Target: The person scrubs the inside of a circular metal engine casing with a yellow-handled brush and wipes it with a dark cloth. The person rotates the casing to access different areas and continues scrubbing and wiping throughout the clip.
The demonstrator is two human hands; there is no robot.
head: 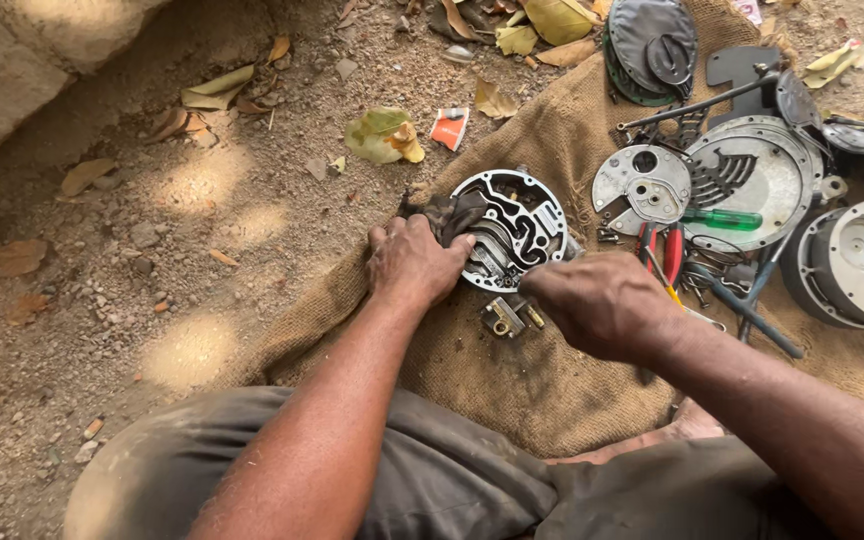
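Burlap sacking bears a round metal plate; left hand grips it, right hand curled, grip hidden.

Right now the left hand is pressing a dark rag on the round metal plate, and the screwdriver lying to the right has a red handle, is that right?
Not quite. The head view shows the left hand pressing the dark rag on the round metal plate, but the screwdriver lying to the right has a green handle, not red.
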